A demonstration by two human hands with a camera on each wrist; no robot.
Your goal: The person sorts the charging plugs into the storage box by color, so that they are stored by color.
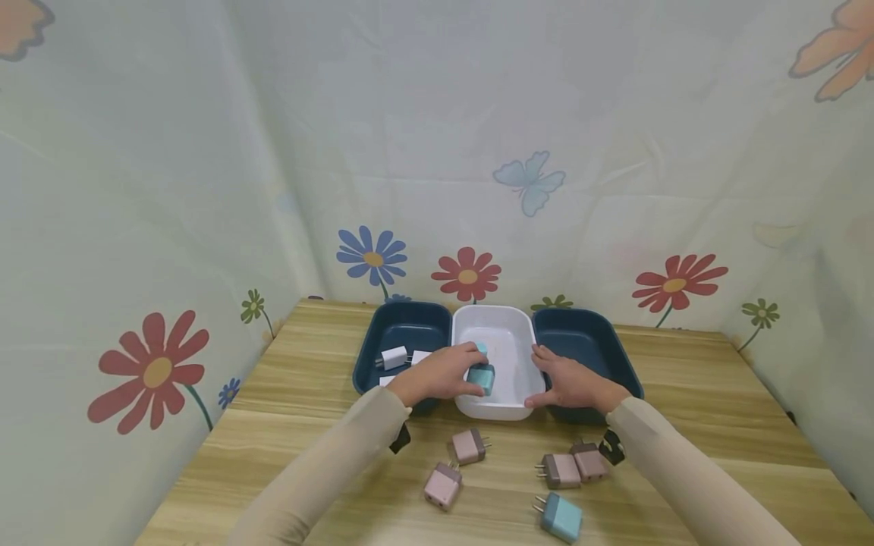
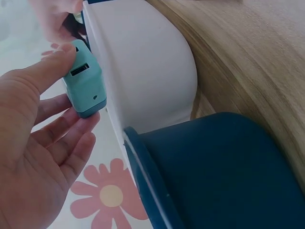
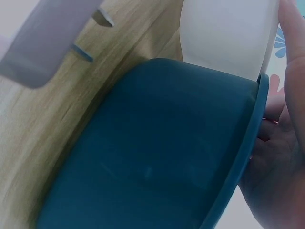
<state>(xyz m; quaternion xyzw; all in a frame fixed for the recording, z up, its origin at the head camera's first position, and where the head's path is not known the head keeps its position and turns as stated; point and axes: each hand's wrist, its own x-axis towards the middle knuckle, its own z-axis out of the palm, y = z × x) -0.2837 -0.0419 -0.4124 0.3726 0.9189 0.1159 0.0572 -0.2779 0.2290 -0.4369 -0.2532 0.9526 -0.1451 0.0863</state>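
Our left hand has, at its left, a dark blue tray holding white chargers; its thumb and fingers pinch a teal charger over the left part of a white tray. Nearer us, beside that wrist, sit two pink chargers. Between the hands we have open room up to the white tray's far edge. Our right hand, thumb and fingers spread, touches the right rim, nothing in its grasp. Nearer us lie two more pink ones and a loose teal charger; a second blue tray adjoins at right.
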